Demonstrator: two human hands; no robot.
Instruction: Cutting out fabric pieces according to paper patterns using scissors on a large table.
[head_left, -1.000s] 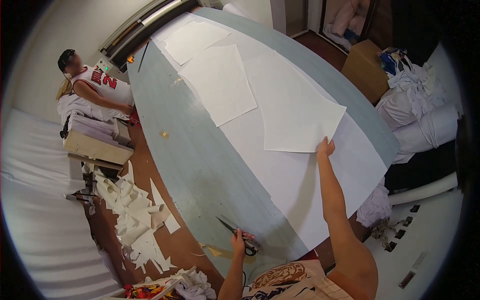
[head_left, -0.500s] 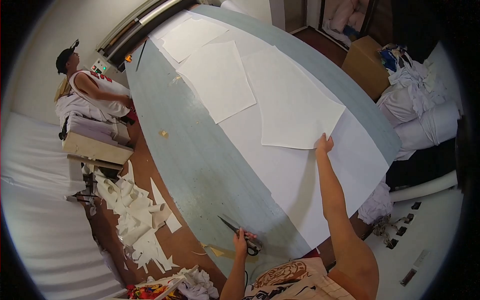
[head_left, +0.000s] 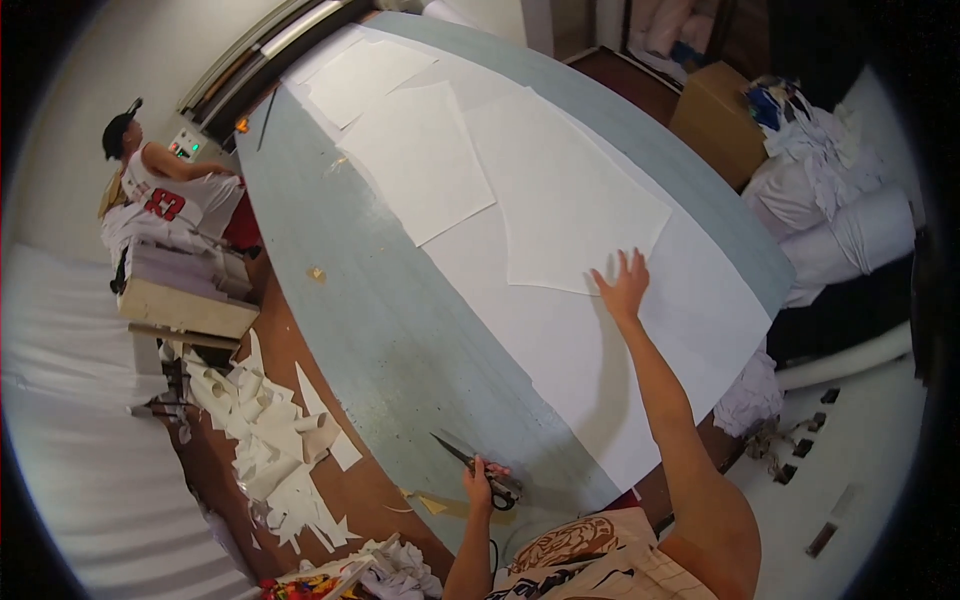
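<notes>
My left hand (head_left: 481, 484) is closed around a pair of dark scissors (head_left: 454, 450) near the table's front edge, blades pointing away to the upper left. Fingers spread, my right hand (head_left: 624, 287) is over the near edge of a large white cut piece (head_left: 585, 200); whether it touches cannot be told. That piece lies flat on a long white sheet (head_left: 560, 345) spread along the blue-grey table (head_left: 400, 350). Farther off on the sheet are a second white piece (head_left: 418, 165) and a third white piece (head_left: 370, 80).
A person (head_left: 170, 185) sits beyond the table's left side. White offcuts (head_left: 275, 430) litter the brown floor at left. A cardboard box (head_left: 716, 125) and wrapped white rolls (head_left: 850, 235) stand at the right. A dark rod (head_left: 268, 120) lies near the far left table edge.
My right hand has let go of the near corner of the large piece and spread its fingers. My left hand still holds the scissors. The other person has turned and moved an arm.
</notes>
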